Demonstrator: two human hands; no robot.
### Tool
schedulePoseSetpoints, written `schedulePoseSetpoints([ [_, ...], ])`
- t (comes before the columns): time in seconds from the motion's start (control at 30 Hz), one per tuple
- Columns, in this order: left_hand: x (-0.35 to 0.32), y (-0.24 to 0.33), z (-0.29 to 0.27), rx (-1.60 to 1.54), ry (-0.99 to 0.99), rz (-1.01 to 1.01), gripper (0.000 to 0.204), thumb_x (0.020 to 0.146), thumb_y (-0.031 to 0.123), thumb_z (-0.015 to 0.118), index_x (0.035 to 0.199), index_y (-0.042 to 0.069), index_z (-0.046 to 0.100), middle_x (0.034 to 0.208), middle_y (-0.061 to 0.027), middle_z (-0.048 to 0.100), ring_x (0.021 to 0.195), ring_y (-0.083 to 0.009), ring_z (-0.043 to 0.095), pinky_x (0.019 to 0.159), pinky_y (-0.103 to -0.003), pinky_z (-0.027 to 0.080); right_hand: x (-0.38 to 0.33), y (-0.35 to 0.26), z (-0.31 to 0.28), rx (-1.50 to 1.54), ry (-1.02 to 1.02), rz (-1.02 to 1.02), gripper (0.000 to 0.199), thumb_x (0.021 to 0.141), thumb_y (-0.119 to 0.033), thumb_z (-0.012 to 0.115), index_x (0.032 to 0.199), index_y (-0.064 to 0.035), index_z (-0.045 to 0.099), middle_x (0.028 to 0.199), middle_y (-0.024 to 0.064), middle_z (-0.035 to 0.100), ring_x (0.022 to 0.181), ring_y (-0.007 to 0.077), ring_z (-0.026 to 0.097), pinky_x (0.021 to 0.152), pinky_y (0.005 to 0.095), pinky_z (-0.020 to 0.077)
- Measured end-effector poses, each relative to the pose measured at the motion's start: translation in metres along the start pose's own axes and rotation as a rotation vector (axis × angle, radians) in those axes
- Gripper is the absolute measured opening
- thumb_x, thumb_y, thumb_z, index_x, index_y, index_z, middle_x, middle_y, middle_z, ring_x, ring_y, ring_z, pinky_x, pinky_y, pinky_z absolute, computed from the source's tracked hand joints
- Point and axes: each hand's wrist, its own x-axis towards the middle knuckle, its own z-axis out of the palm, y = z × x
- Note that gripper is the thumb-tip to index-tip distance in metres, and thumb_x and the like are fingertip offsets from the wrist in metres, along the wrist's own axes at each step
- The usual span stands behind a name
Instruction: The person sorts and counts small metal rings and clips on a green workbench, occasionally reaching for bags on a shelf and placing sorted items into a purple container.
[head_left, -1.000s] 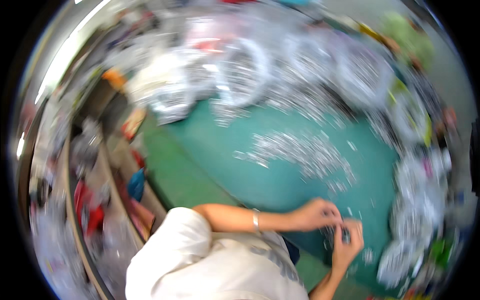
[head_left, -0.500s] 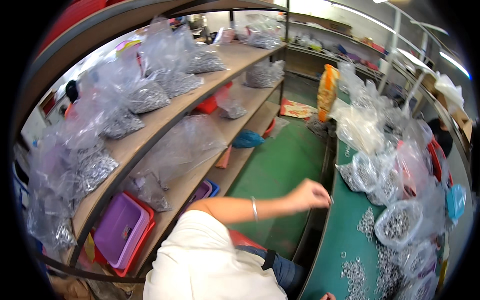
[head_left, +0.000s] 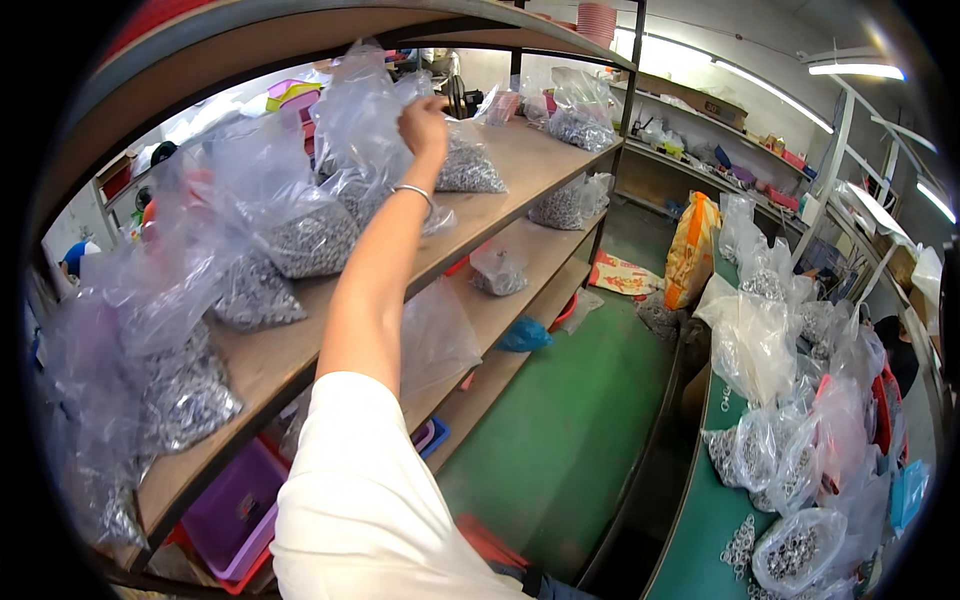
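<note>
My left arm, in a white sleeve with a metal bangle at the wrist, stretches up over the shelf rack. Its hand (head_left: 424, 130) is closed, fingers curled at the upper part of a tall clear plastic bag (head_left: 362, 110) on the top wooden board. Small silvery metal parts fill the bottoms of the bags there. Just right of my wrist stands another bag of metal parts (head_left: 468, 165); a fuller one (head_left: 305, 238) sits to the left, below the hand. My right hand is out of view.
The wooden shelf (head_left: 540, 160) runs along the left, with purple bins (head_left: 235, 500) below. A green floor aisle (head_left: 570, 400) separates it from a green table (head_left: 690, 540) bearing open bags of metal rings (head_left: 795, 555). An orange sack (head_left: 692, 250) stands beyond.
My left hand has swung from the green table's edge up and left to the bags on the shelf. The view has shifted, and the fingertips at the lower edge have left it.
</note>
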Motion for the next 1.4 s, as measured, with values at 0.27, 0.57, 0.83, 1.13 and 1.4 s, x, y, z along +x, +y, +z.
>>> schedulePoseSetpoints([
  [0.27, 0.104, -0.048, 0.027, 0.208, 0.164, -0.019, 0.015, 0.078, 0.010, 0.063, 0.084, 0.017, 0.075, 0.084, -0.0107, 0.070, 0.081, -0.0327, 0.066, 0.073, -0.044, 0.051, 0.020, 0.067, 0.001, -0.261, 0.052, 0.009, 0.023, 0.089, -0.017, 0.059, 0.097, 0.0034, 0.065, 0.093, 0.0209, 0.066, 0.085, 0.0374, 0.062, 0.080, 0.0410, 0.0490],
  [0.57, 0.159, -0.130, 0.058, 0.341, -0.313, -0.119, 0.028, 0.059, 0.021, 0.074, 0.080, 0.003, 0.072, 0.086, -0.0171, 0.070, 0.081, -0.0290, 0.068, 0.073, -0.036, 0.051, 0.006, 0.107, -0.042, -0.331, -0.007, 0.208, 0.020, 0.087, -0.013, 0.058, 0.100, -0.0001, 0.067, 0.094, 0.0208, 0.067, 0.090, 0.0337, 0.065, 0.081, 0.0400, 0.0496],
  [0.83, 0.161, -0.147, 0.077, 0.538, -0.417, -0.122, 0.027, 0.083, 0.025, 0.056, 0.104, 0.012, 0.067, 0.111, -0.0188, 0.064, 0.105, -0.0347, 0.061, 0.088, -0.042, 0.049, -0.010, 0.123, -0.070, -0.422, -0.042, 0.387, 0.025, 0.088, -0.016, 0.057, 0.106, -0.0010, 0.066, 0.099, 0.0223, 0.066, 0.094, 0.0330, 0.065, 0.083, 0.0386, 0.0492],
  [1.13, 0.094, -0.007, 0.072, -0.183, 0.451, 0.310, 0.018, 0.084, 0.013, 0.054, 0.095, 0.004, 0.064, 0.083, -0.0167, 0.066, 0.080, -0.0354, 0.063, 0.072, -0.046, 0.048, -0.010, 0.039, -0.073, -0.412, 0.113, 0.337, 0.025, 0.089, -0.016, 0.059, 0.101, 0.0039, 0.066, 0.097, 0.0217, 0.067, 0.090, 0.0356, 0.064, 0.083, 0.0389, 0.0485],
  [1.4, -0.214, 0.153, 0.037, -1.335, -1.391, -1.213, 0.016, 0.097, 0.013, 0.048, 0.111, 0.004, 0.050, 0.072, 0.0040, 0.045, 0.051, -0.0026, 0.034, 0.041, -0.017, 0.027, -0.034, 0.023, -0.054, 0.135, 0.415, 0.526, 0.015, 0.087, -0.010, 0.061, 0.089, 0.0054, 0.063, 0.084, 0.0095, 0.066, 0.080, 0.0153, 0.061, 0.075, 0.0286, 0.0480],
])
